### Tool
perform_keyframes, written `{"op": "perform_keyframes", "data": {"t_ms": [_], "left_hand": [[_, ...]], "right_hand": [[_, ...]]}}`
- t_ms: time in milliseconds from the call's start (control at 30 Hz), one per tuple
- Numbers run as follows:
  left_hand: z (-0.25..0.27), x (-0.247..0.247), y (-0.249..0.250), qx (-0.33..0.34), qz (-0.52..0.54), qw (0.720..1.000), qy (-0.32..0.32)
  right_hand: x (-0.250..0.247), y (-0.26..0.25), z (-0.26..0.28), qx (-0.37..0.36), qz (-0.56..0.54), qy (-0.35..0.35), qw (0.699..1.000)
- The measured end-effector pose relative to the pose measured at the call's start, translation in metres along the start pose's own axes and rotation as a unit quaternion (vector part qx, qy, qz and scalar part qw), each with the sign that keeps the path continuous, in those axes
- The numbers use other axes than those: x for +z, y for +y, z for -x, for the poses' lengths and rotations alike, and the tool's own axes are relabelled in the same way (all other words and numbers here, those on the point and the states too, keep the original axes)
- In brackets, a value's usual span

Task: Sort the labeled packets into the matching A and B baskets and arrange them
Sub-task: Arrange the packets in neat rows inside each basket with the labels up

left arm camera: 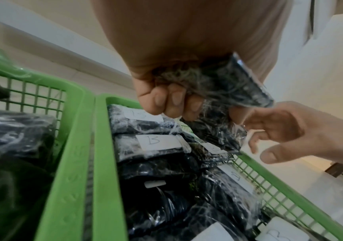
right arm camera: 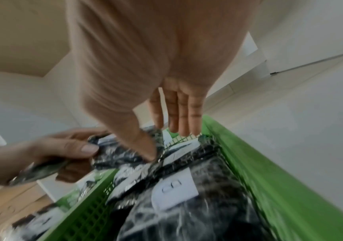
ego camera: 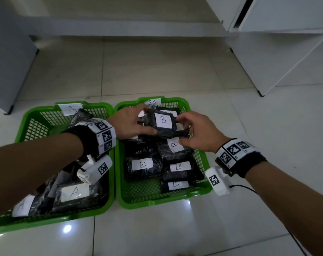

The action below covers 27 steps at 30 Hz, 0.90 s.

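Head looks down; both wrist views, somewhat blurred, closely share B basket (ego camera: pixel 182 103).

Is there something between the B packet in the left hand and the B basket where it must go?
Nothing visible blocks it. The left hand holds the B packet directly above the B basket. Below it lie only other B packets, so it would rest on top of them. The right hand hovers open beside it.

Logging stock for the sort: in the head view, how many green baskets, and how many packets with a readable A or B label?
Green baskets: 2
B-labelled packets: 5
A-labelled packets: 2
Total: 9
More packets lie partly hidden or with unreadable labels; they are not counted.
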<state>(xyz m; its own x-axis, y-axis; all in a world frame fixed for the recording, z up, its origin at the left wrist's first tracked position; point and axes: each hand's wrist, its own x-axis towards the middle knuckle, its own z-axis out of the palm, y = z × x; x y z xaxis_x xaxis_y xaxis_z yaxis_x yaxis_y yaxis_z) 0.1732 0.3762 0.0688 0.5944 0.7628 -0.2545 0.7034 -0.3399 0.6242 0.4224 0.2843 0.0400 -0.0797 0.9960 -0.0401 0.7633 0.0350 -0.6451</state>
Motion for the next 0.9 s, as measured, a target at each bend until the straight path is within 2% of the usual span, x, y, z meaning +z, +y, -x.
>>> {"op": "perform_keyframes", "data": {"t_ms": [200,333,500,600,767,833,900], "left_hand": [[-0.001,-0.015,-0.023,-0.064,0.017,0.995,0.075],[-0.006,-0.023,-0.035,-0.092,0.122,0.983,0.106],[-0.006,-0.023,-0.038,-0.09,0.19,0.97,0.12],[-0.004,-0.022,-0.041,-0.082,0.187,0.972,0.118],[-0.006,-0.018,-0.05,-0.069,0.158,0.977,0.122],[-0.009,-0.017,-0.052,-0.069,0.15,0.978,0.128],[-0.013,-0.017,-0.052,-0.068,0.127,0.981,0.127]], "right_hand": [[0.01,0.007,0.007,-0.004,0.124,0.038,0.992],[0.009,0.007,-0.028,0.002,0.147,0.038,0.988],[0.024,0.0,-0.073,0.0,0.172,0.003,0.985],[0.029,-0.002,-0.09,-0.013,0.196,-0.001,0.981],[0.025,0.003,-0.099,-0.036,0.25,-0.054,0.966],[0.021,0.003,-0.098,-0.044,0.262,-0.027,0.964],[0.016,0.001,-0.096,-0.038,0.197,0.046,0.979]]}}
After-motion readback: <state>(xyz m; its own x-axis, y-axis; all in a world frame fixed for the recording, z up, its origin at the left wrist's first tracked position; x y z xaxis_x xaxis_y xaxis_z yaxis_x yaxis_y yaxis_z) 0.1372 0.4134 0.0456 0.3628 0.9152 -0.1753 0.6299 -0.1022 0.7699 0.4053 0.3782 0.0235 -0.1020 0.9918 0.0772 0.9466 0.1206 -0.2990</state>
